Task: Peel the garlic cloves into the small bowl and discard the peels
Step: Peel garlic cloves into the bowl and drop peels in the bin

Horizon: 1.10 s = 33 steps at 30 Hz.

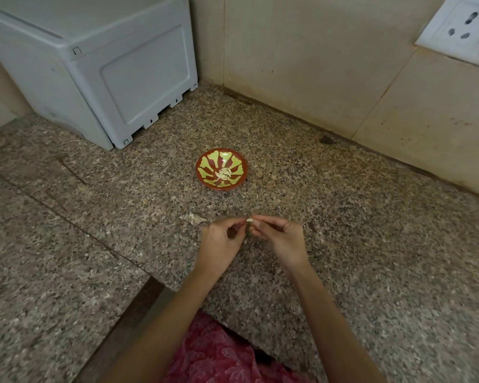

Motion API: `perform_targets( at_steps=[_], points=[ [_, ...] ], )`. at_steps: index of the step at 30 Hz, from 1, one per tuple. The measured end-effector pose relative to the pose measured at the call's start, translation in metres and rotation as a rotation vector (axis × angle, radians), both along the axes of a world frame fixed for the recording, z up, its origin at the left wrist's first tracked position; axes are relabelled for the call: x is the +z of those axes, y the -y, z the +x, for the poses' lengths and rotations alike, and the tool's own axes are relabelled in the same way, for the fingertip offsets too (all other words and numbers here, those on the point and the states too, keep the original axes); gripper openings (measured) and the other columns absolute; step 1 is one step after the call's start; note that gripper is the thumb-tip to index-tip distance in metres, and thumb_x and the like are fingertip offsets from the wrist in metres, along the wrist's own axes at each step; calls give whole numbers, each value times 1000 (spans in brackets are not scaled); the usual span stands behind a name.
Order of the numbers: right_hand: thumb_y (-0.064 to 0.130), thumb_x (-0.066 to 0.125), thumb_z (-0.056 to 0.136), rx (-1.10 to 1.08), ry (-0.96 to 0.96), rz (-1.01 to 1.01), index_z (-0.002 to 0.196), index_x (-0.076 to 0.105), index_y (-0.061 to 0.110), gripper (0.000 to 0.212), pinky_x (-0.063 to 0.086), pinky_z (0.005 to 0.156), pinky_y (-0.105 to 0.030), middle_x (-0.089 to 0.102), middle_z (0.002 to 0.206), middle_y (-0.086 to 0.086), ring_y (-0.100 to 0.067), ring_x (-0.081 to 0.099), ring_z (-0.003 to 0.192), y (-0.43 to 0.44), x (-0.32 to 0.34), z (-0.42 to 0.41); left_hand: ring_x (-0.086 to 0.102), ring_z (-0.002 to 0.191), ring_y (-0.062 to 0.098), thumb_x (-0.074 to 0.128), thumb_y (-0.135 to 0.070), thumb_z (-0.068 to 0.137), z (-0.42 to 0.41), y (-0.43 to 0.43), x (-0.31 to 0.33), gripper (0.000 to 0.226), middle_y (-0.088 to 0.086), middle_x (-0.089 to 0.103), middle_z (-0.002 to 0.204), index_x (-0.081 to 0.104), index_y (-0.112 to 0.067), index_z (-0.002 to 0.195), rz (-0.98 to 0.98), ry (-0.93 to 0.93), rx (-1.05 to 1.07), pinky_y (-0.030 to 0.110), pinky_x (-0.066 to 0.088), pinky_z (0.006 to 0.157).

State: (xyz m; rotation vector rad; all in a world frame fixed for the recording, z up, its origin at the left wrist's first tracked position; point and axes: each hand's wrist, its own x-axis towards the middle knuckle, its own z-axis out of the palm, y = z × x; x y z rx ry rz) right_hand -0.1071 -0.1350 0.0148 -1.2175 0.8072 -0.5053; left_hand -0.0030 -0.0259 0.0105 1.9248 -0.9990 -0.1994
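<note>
– White item between the hands, entry one: what is it and how is it held?

– One garlic clove (249, 221). Left hand (219, 239) and right hand (278, 234) meet fingertip to fingertip, each pinching an end of it, the other fingers curled in. It is held just above the bench (343, 230), near the front edge. Whether any skin is on it is too small to tell; by the grip, I judge it to be mid-peel.

– Entry two, loose scraps?

– One papery peel (197, 218) on the bench just left of the left hand, not touching it. A smaller pale fleck lies under the hands; I cannot tell what it is.

– Entry three, the small bowl?

– Red bowl (233, 163) with a yellow-green pattern, upright, beyond the hands and slightly left, apart from them. A little heap of peeled cloves (224, 174) sits at its centre.

– Whole, unpeeled garlic in stock?

– None visible apart from the clove in the hands.

– Status, then?

– Judged well along: several cloves are bowled, and this may be the last. Left to do: finish this clove, put it in the bowl, then gather and discard the peel. No bin is in view.

– Remaining fixtures?

– Grey plastic box (108, 73) at the back left; wall socket (465, 26) at the upper right.
</note>
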Motion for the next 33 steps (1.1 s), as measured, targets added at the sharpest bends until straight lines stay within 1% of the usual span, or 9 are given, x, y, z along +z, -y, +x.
perform_targets(
  at_steps=[3,6,9,14,19,23,25,29,33],
  points=[
    [-3,71,84,11,-31,-49,96,76,6,16,60,75,-24,77,94,-6,-22,74,87,0,-1,0,68,82,5,72,-3,82,1,1,1,37,-1,72,103,69,-14,118,-10,-14,-25,15,55,77],
    [2,72,85,34,-67,-98,97,76,6,13,60,76,-27,77,91,-5,-22,74,84,1,-2,0,67,81,0,71,-3,83,1,2,3,28,-2,73,102,71,-13,110,-23,-29,-29,14,55,76],
    [8,72,86,28,-127,-163,93,76,11,8,60,74,-30,77,85,-3,-20,75,78,1,-5,1,64,72,-6,72,-2,83,0,3,5,19,-2,74,93,74,-10,99,-39,-55,-1,5,50,72],
    [11,69,90,51,-173,-277,93,75,8,7,60,71,-25,76,82,-2,-14,73,72,0,-4,1,64,69,0,73,-5,82,0,1,3,13,-1,74,88,75,-8,95,-32,-24,16,2,46,67],
    [13,68,92,78,-195,-331,86,72,21,11,60,72,-27,75,78,2,-13,72,71,-1,-2,3,64,69,6,72,-3,82,1,0,-1,13,3,73,86,74,-6,95,-23,82,-5,12,51,67],
    [13,68,92,76,-221,-326,88,71,17,7,60,72,-28,75,79,1,-13,72,71,0,-1,3,66,68,8,68,-4,85,0,-2,-3,15,4,74,89,73,-6,99,6,89,-35,25,58,65],
    [12,68,92,76,-223,-320,91,73,11,5,61,73,-29,75,80,-2,-14,72,71,0,-2,3,67,70,8,68,-4,85,1,-2,-4,15,4,74,90,74,-6,99,15,59,-25,21,57,68],
    [12,69,91,77,-242,-319,95,74,5,9,61,73,-30,75,81,-3,-15,73,71,0,-3,3,65,69,7,70,-1,83,-2,-1,-1,14,5,74,89,73,-4,97,35,49,0,-2,43,69],
    [11,69,91,46,-243,-315,96,74,4,10,61,71,-29,75,80,-2,-14,73,69,-2,-4,4,63,67,7,70,-1,84,-3,-1,-1,14,6,73,88,73,-2,97,49,34,40,-4,41,68]
  ],
)
